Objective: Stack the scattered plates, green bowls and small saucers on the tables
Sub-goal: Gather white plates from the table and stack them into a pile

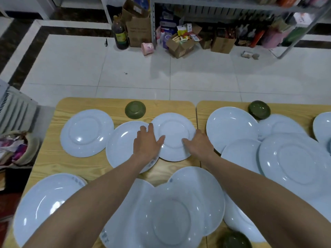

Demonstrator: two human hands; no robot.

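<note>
The overturned plate (173, 136) lies at the far middle of the left counter (53, 158), foot ring up, between both hands. The left grip (148, 142) rests flat along its left rim, fingers straight and thumb on the plate's base. The right grip (198, 144) clasps the right rim, thumb on top and fingers bent over the edge.

Under the left palm sits an upright plate (123, 140), its edge meeting the held plate. Further left is another overturned plate (86, 132). An upside-down green bowl (135, 109) stands just behind the two. Nearer the person, several overlapping plates (172, 212) crowd the front edge, with a green bowl (234, 240) beside them.

The right counter (295, 108) butts against the left one and carries more overlapping plates (295, 161) and a third green bowl (259, 110).

Both counters are pale wood grain. Beyond them is a white tiled floor (161, 72), with a dark bottle (120, 34), cardboard boxes (180, 45) and metal shelving (215, 4) at the back.
</note>
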